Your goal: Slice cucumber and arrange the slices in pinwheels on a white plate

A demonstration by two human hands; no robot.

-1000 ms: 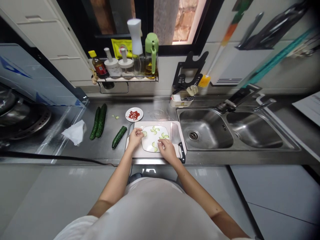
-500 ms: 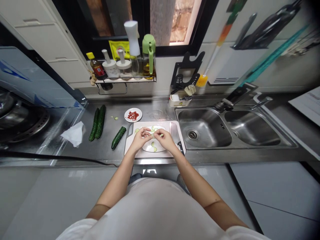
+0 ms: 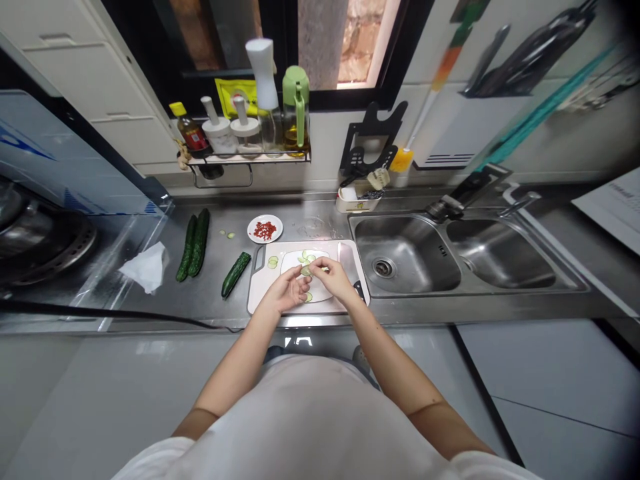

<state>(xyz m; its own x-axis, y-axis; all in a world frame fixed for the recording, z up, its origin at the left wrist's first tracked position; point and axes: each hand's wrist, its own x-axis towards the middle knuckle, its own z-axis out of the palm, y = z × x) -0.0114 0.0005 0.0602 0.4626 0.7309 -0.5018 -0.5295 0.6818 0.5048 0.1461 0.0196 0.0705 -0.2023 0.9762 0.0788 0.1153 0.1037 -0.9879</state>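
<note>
A white plate [image 3: 290, 261] with several thin cucumber slices lies on the pale cutting board [image 3: 259, 293]. Over the plate's left front part, my left hand [image 3: 289, 289] is turned palm up, its fingers apart and slightly curled, holding nothing visible. My right hand [image 3: 331, 277] reaches over the plate's right side, thumb and fingertips pinched on a cucumber slice [image 3: 306, 271]. More slices [image 3: 273, 262] rest on the board's left part. A knife [image 3: 346, 257] lies along the board's right side, its black handle partly behind my right wrist.
Left of the board is a cut cucumber [image 3: 236, 275], with two whole cucumbers [image 3: 194, 245] farther left. Behind the board stands a small dish [image 3: 265, 238] of chopped red pieces. A crumpled white cloth [image 3: 149, 267] lies left, and a double sink [image 3: 407, 257] is at right.
My left hand has come away from my right fingertips and turned palm up, nearer the front. Slices on the board's left that it partly covered now show. The view has shifted slightly.
</note>
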